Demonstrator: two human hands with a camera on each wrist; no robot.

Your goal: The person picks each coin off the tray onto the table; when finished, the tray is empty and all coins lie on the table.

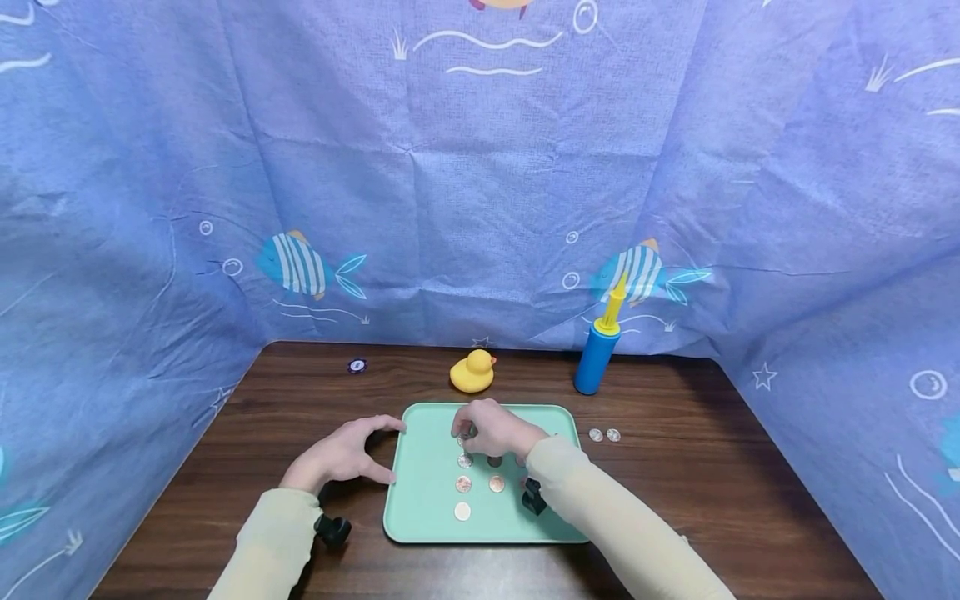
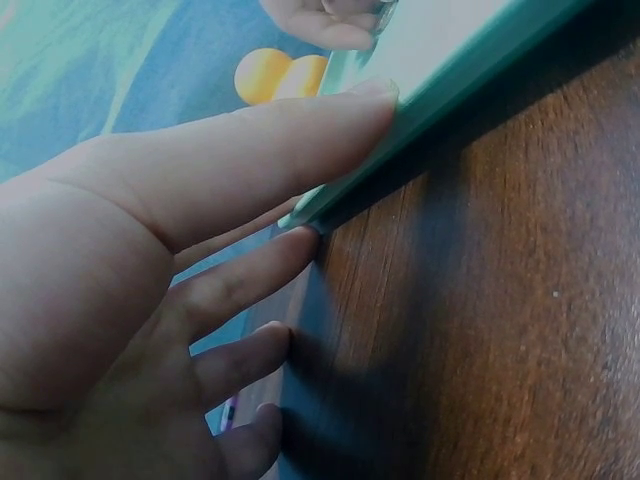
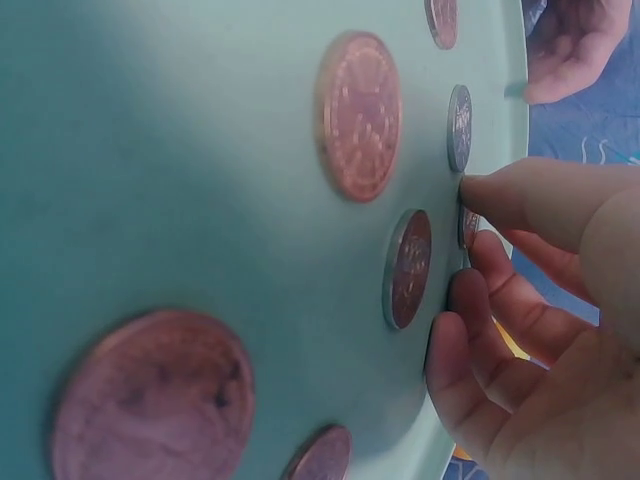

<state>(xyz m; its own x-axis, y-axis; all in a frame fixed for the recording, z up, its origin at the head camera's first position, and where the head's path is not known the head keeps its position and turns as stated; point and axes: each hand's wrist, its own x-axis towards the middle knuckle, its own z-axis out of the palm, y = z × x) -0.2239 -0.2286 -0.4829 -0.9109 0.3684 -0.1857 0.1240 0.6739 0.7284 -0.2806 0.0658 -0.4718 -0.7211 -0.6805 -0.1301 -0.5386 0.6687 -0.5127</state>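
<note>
A blue fish-print cloth (image 1: 480, 167) walls in the dark wooden bench (image 1: 720, 500) on three sides, leaving the near edge open. On the bench lies a mint-green rectangular plastic tray (image 1: 427, 500) holding copper and silver coins in short rows (image 1: 463, 484); the right forearm covers some of them, so their count is unclear. The left hand (image 1: 341, 454) rests on the bench at the tray's left rim, fingers spread, thumb and forefinger touching the edge. The right hand (image 1: 491, 429) hovers over the tray's far half, its grip pinching one small coin (image 1: 467, 432), mostly hidden by the fingertips. Behind the tray stand a blue cylindrical hand pump with a yellow nozzle (image 1: 597, 354) and a yellow rubber duck (image 1: 473, 372). Two silver coins (image 1: 604, 435) lie on bare wood just right of the tray. A small dark round disc (image 1: 357, 365) sits far left, too small to identify.
</note>
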